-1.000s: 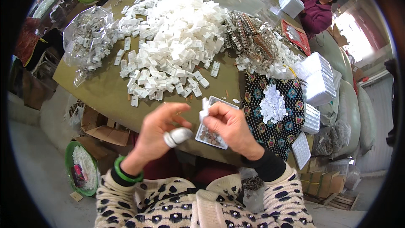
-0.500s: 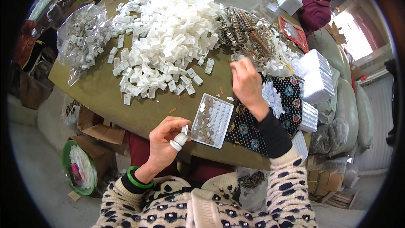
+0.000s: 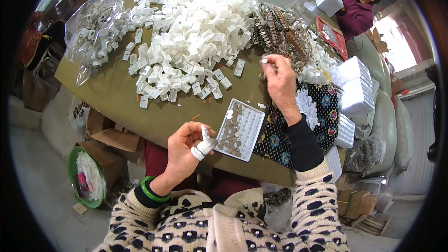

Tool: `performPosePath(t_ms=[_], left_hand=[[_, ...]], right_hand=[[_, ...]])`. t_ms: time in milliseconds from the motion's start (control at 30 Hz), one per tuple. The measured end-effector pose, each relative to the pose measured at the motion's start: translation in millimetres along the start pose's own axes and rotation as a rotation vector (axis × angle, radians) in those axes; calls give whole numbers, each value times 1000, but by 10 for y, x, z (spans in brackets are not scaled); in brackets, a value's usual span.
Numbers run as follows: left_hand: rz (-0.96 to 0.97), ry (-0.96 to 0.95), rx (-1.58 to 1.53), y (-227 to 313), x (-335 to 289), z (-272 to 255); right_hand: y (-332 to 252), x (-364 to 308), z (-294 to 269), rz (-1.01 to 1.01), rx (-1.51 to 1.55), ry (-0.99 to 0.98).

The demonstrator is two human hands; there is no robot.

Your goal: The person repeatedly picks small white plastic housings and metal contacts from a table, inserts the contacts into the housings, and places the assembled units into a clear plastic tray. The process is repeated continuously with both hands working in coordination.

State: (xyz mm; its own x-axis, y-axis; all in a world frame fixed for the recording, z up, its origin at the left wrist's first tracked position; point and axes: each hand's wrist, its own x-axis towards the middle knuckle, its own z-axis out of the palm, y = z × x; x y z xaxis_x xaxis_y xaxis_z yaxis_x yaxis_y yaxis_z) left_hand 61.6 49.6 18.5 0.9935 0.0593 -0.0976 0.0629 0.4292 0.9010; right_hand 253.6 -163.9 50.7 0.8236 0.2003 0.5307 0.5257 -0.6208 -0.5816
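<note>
My left hand (image 3: 186, 148), a green bangle on its wrist, pinches a small white plastic housing (image 3: 205, 132) between thumb and fingers. White wrapping covers one of its fingers. Just to its right lies a white dimpled tray (image 3: 256, 126), its left part covered with small round metal discs (image 3: 229, 140). My right hand (image 3: 282, 84) is raised near the heap of metal strips (image 3: 284, 28); thumb and forefinger are closed on something small and pale that I cannot make out. A large pile of white plastic housings (image 3: 196, 32) spreads over the table beyond both hands.
Black patterned cloth (image 3: 280, 142) with white pieces (image 3: 306, 107) lies right of the tray. Stacked white trays (image 3: 357, 86) stand at the right edge. A clear bag of parts (image 3: 95, 32) sits far left. Across the table, a person (image 3: 357, 11) in purple holds white trays.
The view has shifted slightly, moving the table rightward in the picture. My right hand has moved a little farther away, beside the metal strips. The housing in my left hand has turned more upright.
</note>
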Motion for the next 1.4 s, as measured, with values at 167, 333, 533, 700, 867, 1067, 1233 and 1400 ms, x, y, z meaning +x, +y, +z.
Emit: performPosePath(t_ms=[167,333,533,700,867,1067,1233,1400], left_hand=[[-3,25,-44,23,-27,22],[-10,-3,-54,22,3,14],[39,-11,-137,142,40,97],[311,-74,-42,201,26,149],[417,-102,101,134,-89,116],[364,-16,94,96,-188,141],[335,18,5,94,-236,187],[253,63,-48,79,-286,227]], right_hand=[[-166,87,-175,376,863,-9],[-313,-39,-104,467,864,-11],[-894,-515,-187,378,772,-216],[-1293,-1020,-116,100,341,-197],[-1369,-1245,-118,-100,227,-137],[-1432,-1389,-93,318,702,-100],[-1397,-1399,-103,6,221,-63],[-1353,-1422,-105,-195,62,9]])
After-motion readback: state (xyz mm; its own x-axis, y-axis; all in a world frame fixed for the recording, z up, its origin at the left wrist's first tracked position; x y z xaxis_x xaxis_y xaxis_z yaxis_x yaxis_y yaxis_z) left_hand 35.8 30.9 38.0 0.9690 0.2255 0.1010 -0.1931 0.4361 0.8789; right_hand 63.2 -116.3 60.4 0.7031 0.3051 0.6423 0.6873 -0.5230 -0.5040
